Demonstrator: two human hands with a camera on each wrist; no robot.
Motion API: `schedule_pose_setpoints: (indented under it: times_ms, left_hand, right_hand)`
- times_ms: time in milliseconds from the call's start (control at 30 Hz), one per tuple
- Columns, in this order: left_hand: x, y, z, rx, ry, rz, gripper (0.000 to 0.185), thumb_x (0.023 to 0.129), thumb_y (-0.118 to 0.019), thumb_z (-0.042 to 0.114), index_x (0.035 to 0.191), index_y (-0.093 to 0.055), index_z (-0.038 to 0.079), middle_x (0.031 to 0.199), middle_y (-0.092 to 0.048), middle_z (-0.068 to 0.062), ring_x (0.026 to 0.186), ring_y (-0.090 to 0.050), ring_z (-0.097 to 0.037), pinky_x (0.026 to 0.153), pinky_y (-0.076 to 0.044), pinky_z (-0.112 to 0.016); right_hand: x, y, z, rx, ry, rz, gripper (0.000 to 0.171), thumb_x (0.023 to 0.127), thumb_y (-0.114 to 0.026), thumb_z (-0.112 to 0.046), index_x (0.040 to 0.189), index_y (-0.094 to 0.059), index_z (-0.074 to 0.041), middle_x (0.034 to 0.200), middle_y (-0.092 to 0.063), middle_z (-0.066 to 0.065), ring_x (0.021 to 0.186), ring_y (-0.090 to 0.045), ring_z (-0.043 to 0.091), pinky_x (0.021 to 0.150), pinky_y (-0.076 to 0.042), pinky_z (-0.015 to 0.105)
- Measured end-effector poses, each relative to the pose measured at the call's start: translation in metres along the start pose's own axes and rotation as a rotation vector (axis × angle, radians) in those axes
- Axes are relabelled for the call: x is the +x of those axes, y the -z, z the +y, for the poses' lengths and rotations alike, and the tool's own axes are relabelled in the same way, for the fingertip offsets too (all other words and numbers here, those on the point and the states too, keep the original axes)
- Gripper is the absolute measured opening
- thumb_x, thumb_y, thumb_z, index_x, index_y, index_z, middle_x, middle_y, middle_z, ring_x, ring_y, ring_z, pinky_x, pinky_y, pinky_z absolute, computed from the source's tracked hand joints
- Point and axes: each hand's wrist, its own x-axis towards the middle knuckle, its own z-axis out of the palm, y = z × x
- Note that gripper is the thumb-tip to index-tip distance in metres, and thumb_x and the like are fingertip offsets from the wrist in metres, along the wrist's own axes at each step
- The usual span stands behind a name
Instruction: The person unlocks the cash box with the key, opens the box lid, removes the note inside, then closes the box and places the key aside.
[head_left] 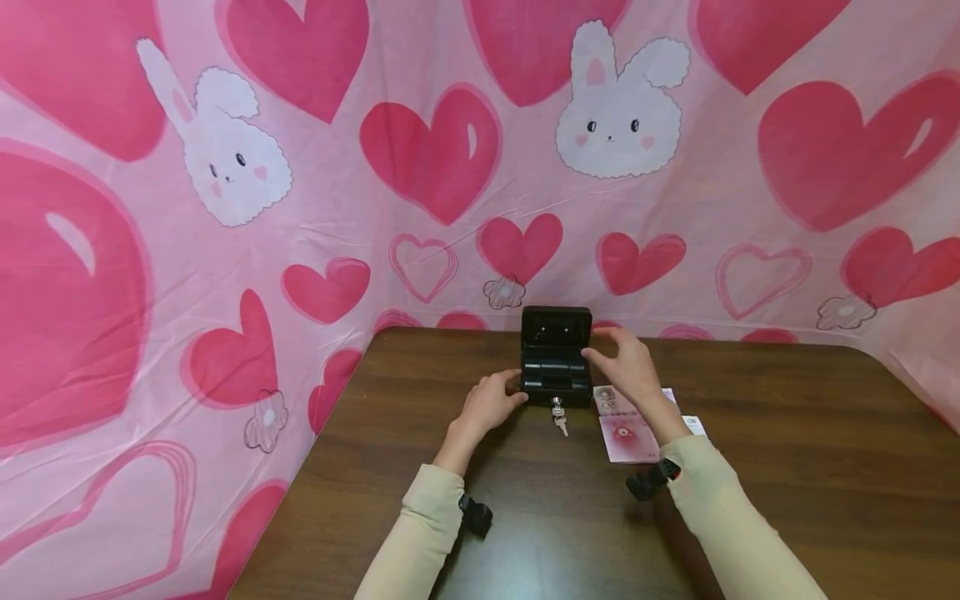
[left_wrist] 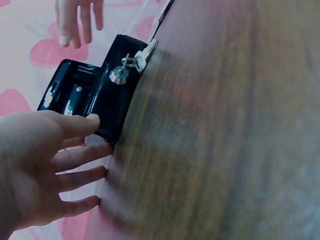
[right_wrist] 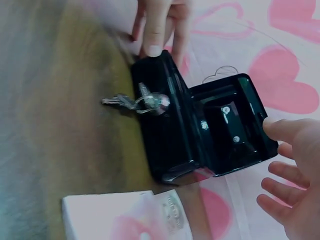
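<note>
With the black cash box (head_left: 556,367) standing lid-up on the tabletop (head_left: 787,467) (key in its lock), the left hand (head_left: 491,402) steadies its side, fingers straight, while the right hand (head_left: 628,362) hovers relaxed beside the lid, probably about to close it.

You face a dark brown wooden table (head_left: 787,467) set in a corner, with pink fabric (head_left: 187,275) printed with red hearts and white bunnies draped behind and beside it.

Even bright light; blurred, washed-out wrist views.
</note>
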Motion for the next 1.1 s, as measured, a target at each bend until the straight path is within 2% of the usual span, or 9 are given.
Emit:
schedule_pose_setpoints:
  times_ms: [200,533,800,933,1100]
  left_hand:
    - [0.000,0.000,0.000,0.006,0.007,-0.003,0.049,0.095,-0.068,0.029,0.140,-0.058,0.013,0.116,-0.074,-0.006,0.112,-0.068,-0.023,0.097,-0.050,-0.046]
    - [-0.002,0.001,0.001,-0.014,0.015,-0.010,0.048,0.095,-0.067,0.030,0.138,-0.059,0.012,0.118,-0.073,-0.007,0.113,-0.067,-0.025,0.098,-0.050,-0.046]
    - [0.000,0.000,0.001,0.006,0.025,-0.013,0.048,0.095,-0.066,0.031,0.139,-0.059,0.014,0.120,-0.073,-0.006,0.114,-0.067,-0.024,0.099,-0.049,-0.046]
    - [0.001,0.000,0.001,0.012,0.026,-0.016,0.048,0.095,-0.067,0.031,0.139,-0.059,0.013,0.120,-0.073,-0.005,0.114,-0.067,-0.023,0.100,-0.049,-0.045]
    - [0.001,0.000,-0.001,0.007,0.029,-0.016,0.048,0.096,-0.065,0.031,0.140,-0.058,0.014,0.121,-0.072,-0.005,0.116,-0.066,-0.023,0.101,-0.048,-0.046]
  right_hand:
    - [0.014,0.003,-0.005,0.015,-0.017,0.001,0.054,0.093,-0.069,-0.026,0.136,-0.055,0.002,0.137,-0.055,0.026,0.132,-0.047,0.042,0.111,-0.034,0.055]
    - [0.032,0.002,-0.009,-0.020,-0.039,-0.102,0.061,0.095,-0.065,-0.027,0.145,-0.045,0.001,0.143,-0.048,0.029,0.132,-0.046,0.044,0.110,-0.036,0.058]
    - [0.041,-0.001,-0.009,-0.003,-0.063,-0.148,0.066,0.095,-0.064,-0.029,0.149,-0.039,0.000,0.146,-0.045,0.029,0.132,-0.047,0.045,0.109,-0.038,0.057]
    - [0.042,-0.002,-0.009,0.011,-0.062,-0.140,0.065,0.095,-0.064,-0.027,0.148,-0.040,0.001,0.146,-0.044,0.029,0.132,-0.047,0.044,0.109,-0.039,0.057]
    - [0.039,-0.006,-0.008,0.025,-0.022,-0.078,0.059,0.094,-0.066,-0.023,0.143,-0.047,0.004,0.142,-0.047,0.028,0.128,-0.050,0.044,0.107,-0.041,0.056]
